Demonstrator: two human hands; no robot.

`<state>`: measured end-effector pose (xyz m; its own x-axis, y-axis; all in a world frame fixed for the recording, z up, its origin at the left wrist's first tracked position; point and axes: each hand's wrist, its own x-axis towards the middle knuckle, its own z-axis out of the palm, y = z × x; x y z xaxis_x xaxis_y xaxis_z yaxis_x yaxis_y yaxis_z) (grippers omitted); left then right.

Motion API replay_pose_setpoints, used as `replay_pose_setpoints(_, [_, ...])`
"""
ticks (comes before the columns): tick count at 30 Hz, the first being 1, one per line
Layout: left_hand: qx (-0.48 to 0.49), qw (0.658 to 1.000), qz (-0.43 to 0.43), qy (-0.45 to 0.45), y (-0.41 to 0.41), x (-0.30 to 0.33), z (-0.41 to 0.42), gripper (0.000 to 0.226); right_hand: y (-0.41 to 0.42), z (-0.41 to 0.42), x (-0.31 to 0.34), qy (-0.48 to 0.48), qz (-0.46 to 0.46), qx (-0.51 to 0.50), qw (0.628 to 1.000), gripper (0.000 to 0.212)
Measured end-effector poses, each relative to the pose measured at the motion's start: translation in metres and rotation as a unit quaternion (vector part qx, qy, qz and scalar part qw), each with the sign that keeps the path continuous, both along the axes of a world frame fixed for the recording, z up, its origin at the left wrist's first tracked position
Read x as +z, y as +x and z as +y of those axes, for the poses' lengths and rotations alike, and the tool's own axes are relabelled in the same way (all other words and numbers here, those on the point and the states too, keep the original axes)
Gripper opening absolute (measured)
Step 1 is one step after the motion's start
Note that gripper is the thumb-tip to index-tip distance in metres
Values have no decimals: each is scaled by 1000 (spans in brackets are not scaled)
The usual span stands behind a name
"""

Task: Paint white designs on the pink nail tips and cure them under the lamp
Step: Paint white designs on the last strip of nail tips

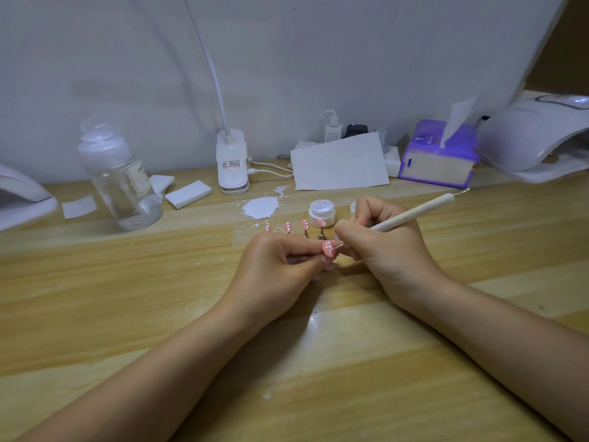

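Centre of frame: left hand [280, 260] pinches a pink nail tip [328, 247], apparently on its small stand, fingers curled around it. Right hand [385, 244] grips a white dotting pen [414, 212] pencil-fashion, its fine metal point touching the tip's face, where white dots already show. Both hands sit low over the wooden table [127, 314]; whether they rest on it cannot be told.

Just above the hands, four more pink tips [305, 225] stand in a row, each dotted white. An open jar of white gel [322, 212] sits right behind them, beside a white spill [261, 207] on the wood. Curing lamp [535, 138] at upper right edge, well apart from the work.

Risks, as judged:
- Uncured dots are wet; the left fingers lie close to the painted face and could smear it.
- Too much pressure or gel would merge neighbouring dots.
- The pen hand works just beside the standing row; a stray knuckle could tip those stands or the jar.
- Carrying tips to the distant lamp invites smudging.
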<state>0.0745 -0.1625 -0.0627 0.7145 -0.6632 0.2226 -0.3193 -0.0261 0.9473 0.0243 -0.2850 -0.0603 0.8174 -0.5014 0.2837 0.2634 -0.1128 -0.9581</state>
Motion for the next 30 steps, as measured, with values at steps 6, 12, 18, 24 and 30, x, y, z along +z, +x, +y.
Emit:
replay_pose_setpoints(6, [-1, 1000, -4, 3, 1, -1, 0, 28, 0, 0, 0, -3, 3, -5, 1000, 30])
replay_pose_setpoints(12, [0, 1000, -12, 3, 1, -1, 0, 30, 0, 0, -1, -6, 3, -6, 1000, 33])
replay_pose_setpoints(18, [-3, 1000, -13, 2, 1, -1, 0, 31, -1, -1, -1, -5, -4, -1, 1000, 43])
replay_pose_setpoints(24, [-4, 1000, -12, 1, 1, -1, 0, 32, 0, 0, 1, 5, -1, 0, 1000, 40])
replay_pose_setpoints(30, [-6, 1000, -17, 2, 1, -1, 0, 31, 1, 0, 0, 3, 4, 1, 1000, 35])
